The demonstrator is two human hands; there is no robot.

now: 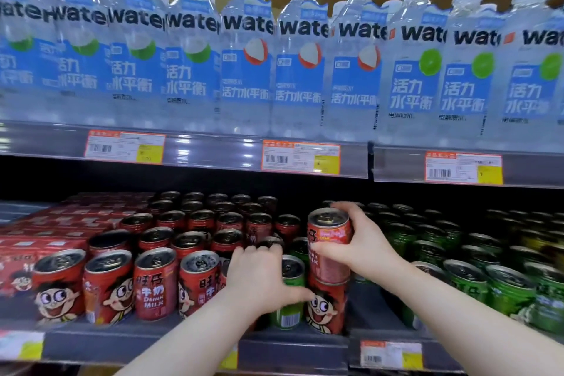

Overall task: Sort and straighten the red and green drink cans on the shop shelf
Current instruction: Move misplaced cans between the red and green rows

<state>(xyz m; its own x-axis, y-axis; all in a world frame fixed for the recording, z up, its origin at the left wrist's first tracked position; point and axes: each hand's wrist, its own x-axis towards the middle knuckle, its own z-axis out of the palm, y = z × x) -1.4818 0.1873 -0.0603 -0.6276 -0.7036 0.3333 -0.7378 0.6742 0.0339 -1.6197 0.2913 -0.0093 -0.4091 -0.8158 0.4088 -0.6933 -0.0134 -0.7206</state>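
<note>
- Closest is the grey shelf edge (293,348) with its paper price tags (390,354).
- In the front row stands a small green metal drink can (288,311). It looks like it is in the wrong spot, with red ones on both sides.
- The left hand (259,275) holds this green can from its left side, with the thumb across its front.
- Touching it on the right stands a red metal drink can with a cartoon face (326,308).
- A second red can (328,238) is right on top of the face can. The right hand (363,241) is wrapped around its side, near the top.
- These cans look full, so they are likely a bit heavy for their size. They are hard and smooth and could slip or dent. The round side is the best place to hold, not the rim.
- Further back are rows of red cans (195,223) on the left and rows of green cans (427,241) on the right.
- Up high stand clear water bottles with blue labels (302,55).
</note>
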